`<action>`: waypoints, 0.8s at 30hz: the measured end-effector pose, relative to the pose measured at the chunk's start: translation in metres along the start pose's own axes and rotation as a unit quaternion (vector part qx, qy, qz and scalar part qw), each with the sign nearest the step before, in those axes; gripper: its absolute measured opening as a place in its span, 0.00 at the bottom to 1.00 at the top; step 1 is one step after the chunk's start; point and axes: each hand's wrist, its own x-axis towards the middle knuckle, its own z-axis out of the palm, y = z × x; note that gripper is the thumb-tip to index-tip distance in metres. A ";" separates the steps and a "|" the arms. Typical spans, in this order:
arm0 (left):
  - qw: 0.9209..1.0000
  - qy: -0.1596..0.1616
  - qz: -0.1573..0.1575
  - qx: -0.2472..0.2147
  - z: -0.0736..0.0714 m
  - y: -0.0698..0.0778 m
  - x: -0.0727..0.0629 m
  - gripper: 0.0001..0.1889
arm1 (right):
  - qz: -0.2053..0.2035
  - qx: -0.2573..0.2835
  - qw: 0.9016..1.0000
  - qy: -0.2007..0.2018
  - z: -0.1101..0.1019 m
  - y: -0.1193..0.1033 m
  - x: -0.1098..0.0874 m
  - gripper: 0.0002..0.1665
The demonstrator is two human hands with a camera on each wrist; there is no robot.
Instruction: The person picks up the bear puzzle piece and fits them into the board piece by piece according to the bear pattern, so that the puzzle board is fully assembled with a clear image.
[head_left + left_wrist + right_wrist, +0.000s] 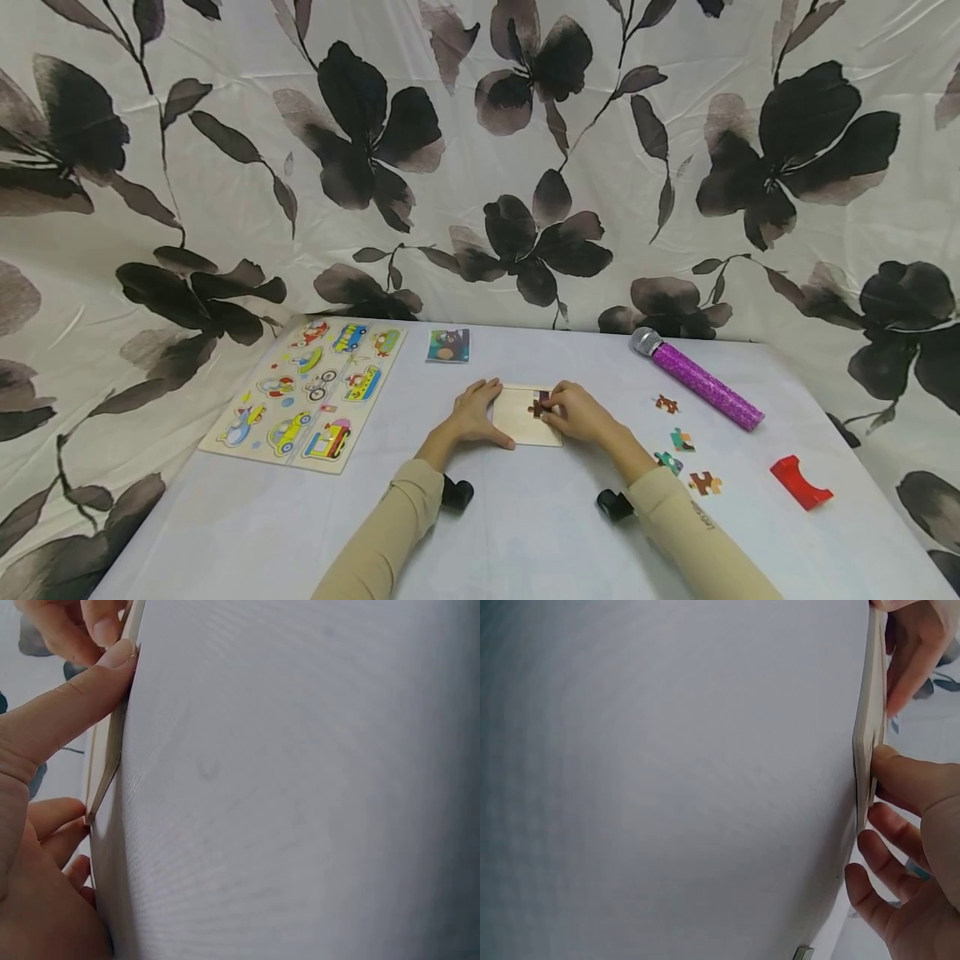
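Observation:
A small pale wooden puzzle tray [517,423] lies flat on the white table. My left hand [472,414] holds it at its left side, thumb [112,664] along the near edge and fingers at the far corner. Over the tray's upper right part, my right hand [576,410] pinches a brown jigsaw piece [537,407] between thumb and forefinger. The fingertips partly cover the brown patch there. In the right wrist view the thumb [907,772] comes down at the edge of the tray [868,712], with the other fingers loosely bent beside it.
Several loose jigsaw pieces [705,482] lie to the right. Beyond them are a glittery purple microphone [705,382] and a red curved block [801,483]. A vehicle puzzle board [300,398] lies at the left, and a small picture card [448,346] at the back. Floral cloth [525,167] hangs behind.

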 end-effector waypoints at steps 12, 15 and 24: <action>1.000 -0.001 -0.005 0.011 0.000 0.002 0.000 0.55 | -0.028 -0.012 0.999 0.010 0.000 -0.003 -0.001 0.10; 1.000 -0.003 -0.008 0.022 -0.001 0.004 -0.001 0.54 | -0.032 -0.014 0.999 0.013 -0.001 -0.003 -0.001 0.09; 1.000 0.003 -0.001 0.008 -0.001 0.005 -0.002 0.54 | -0.019 -0.014 1.000 0.008 -0.001 -0.003 0.001 0.09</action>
